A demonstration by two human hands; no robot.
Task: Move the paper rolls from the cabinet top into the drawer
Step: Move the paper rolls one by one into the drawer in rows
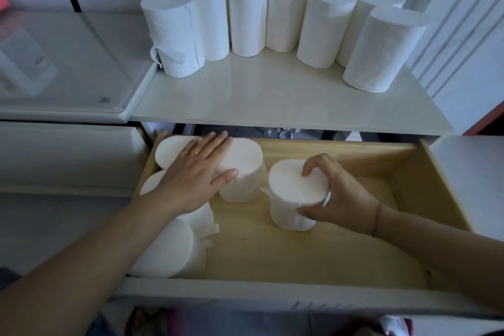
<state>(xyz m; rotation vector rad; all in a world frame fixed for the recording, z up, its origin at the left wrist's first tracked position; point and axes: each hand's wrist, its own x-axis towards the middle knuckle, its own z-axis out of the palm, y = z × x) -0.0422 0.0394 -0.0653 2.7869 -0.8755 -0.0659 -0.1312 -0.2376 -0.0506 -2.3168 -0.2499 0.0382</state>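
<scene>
Several white paper rolls [248,19] stand upright in rows at the back of the white cabinet top [272,95]. Below it the wooden drawer [300,248] is pulled open. Several rolls stand upright along its left side, one near the front [169,251]. My left hand [196,177] lies flat, fingers apart, against a roll [245,161] in the drawer's back middle. My right hand [335,194] grips another upright roll [294,194] by its top edge and side, standing on the drawer floor just right of that one.
A white glossy appliance lid [68,63] adjoins the cabinet top on the left. White panelled walls rise behind and to the right. The right half of the drawer floor shows bare wood. The drawer's white front edge [272,297] runs across near me.
</scene>
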